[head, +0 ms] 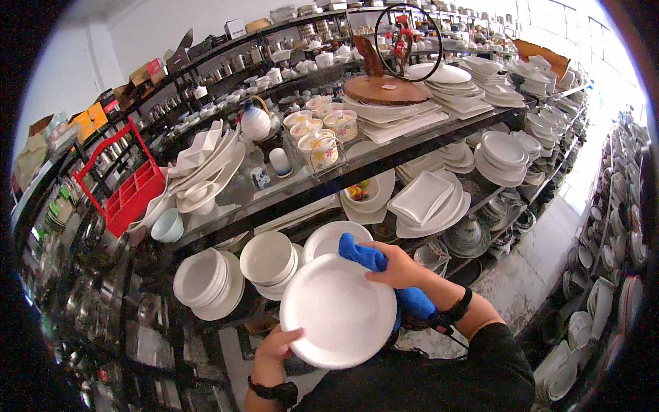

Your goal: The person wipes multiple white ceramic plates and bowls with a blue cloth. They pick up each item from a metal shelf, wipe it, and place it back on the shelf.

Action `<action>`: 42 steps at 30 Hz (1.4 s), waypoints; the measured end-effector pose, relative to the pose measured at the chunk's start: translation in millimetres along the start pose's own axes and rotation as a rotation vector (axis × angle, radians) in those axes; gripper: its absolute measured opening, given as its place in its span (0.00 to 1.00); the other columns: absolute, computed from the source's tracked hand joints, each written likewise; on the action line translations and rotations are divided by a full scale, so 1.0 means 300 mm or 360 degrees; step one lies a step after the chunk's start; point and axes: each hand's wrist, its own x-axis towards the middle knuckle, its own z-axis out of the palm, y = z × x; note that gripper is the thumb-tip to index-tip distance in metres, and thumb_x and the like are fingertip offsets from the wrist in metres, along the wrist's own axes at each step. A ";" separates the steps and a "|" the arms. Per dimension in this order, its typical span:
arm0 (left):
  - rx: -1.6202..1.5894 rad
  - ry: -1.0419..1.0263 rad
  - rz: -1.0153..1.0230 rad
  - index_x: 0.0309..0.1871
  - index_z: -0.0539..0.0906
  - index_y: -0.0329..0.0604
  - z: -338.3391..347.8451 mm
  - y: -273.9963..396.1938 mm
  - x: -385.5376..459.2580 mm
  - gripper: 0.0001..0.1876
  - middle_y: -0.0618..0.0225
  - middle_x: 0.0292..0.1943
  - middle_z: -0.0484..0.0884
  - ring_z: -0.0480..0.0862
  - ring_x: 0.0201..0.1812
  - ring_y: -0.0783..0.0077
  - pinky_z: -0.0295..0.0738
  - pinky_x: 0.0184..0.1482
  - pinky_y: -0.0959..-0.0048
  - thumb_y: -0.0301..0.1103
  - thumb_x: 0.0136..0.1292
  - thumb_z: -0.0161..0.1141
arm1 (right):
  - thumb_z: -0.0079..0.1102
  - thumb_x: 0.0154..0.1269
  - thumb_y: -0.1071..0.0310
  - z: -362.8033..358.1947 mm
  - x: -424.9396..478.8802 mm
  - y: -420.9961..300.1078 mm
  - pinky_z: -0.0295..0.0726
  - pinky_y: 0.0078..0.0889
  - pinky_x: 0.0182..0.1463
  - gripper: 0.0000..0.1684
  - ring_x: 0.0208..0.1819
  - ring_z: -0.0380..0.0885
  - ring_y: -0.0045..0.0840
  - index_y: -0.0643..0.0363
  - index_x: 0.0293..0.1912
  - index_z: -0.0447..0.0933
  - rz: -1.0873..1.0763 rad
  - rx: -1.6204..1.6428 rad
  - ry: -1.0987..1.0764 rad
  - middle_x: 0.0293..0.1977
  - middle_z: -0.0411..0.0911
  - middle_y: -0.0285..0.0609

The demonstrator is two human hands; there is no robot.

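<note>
A round white plate (337,311) is held up in front of the shelves. My left hand (275,342) grips its lower left rim, thumb on the upper face. My right hand (399,265) is at the plate's upper right rim and holds a blue cloth (360,252); part of the blue cloth hangs below the wrist. Behind the plate, on the lower shelf, are another white plate (329,237), a stack of white bowls (267,257) and more stacked bowls (198,278) resting on plates at the left.
The glass shelf above carries a red divided caddy (135,193), a pale blue bowl (168,225), floral cups (318,147) in a wire rack, and a round wooden board (386,90). Stacked white dishes (432,201) lie to the right. Another dish-filled rack stands across the aisle (540,252).
</note>
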 end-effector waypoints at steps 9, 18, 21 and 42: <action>-0.0461 0.0533 -0.0052 0.67 0.66 0.29 0.059 -0.108 0.060 0.38 0.51 0.58 0.77 0.78 0.58 0.49 0.73 0.60 0.57 0.22 0.45 0.53 | 0.62 0.52 0.68 0.128 -0.013 -0.064 0.81 0.30 0.38 0.18 0.41 0.78 0.33 0.45 0.46 0.83 -0.0613 -0.1790 0.0223 0.61 0.73 0.40; -0.0394 0.0751 0.0396 0.59 0.72 0.27 0.062 -0.087 0.117 0.28 0.55 0.49 0.80 0.81 0.50 0.57 0.76 0.52 0.60 0.20 0.50 0.55 | 0.58 0.48 0.77 0.269 -0.080 -0.125 0.80 0.41 0.50 0.29 0.50 0.79 0.42 0.55 0.53 0.78 -0.0493 -0.0835 -0.0588 0.54 0.78 0.43; -0.0513 0.0584 0.0363 0.65 0.69 0.33 0.120 -0.050 0.142 0.26 0.59 0.56 0.78 0.79 0.55 0.61 0.75 0.56 0.61 0.28 0.63 0.60 | 0.56 0.48 0.85 0.269 -0.022 -0.136 0.74 0.39 0.63 0.33 0.59 0.76 0.40 0.62 0.58 0.75 -0.0431 0.0193 -0.0692 0.58 0.76 0.50; -0.0664 0.0463 0.0461 0.67 0.65 0.30 -0.020 -0.043 0.034 0.42 0.48 0.60 0.75 0.75 0.61 0.45 0.70 0.65 0.51 0.28 0.41 0.54 | 0.56 0.70 0.72 0.101 -0.052 0.044 0.73 0.28 0.58 0.27 0.52 0.73 0.18 0.60 0.66 0.65 0.0206 0.0748 0.0593 0.53 0.77 0.36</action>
